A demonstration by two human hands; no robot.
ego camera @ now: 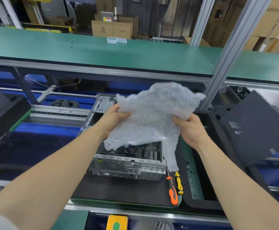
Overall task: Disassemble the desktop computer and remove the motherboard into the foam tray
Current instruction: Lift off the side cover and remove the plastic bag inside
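An open desktop computer case lies on a dark mat, its rear panel toward me. Part of the motherboard shows inside it. Above the case I hold a crumpled sheet of grey bubble wrap. My left hand grips its left edge and my right hand grips its right edge. The sheet hides most of the case's inside. A black foam tray lies to the right of the case.
An orange-handled screwdriver and a yellow-handled one lie right of the case. A removed dark side panel leans at the right. A green shelf spans overhead behind, with an aluminium post. A yellow button box sits at the front edge.
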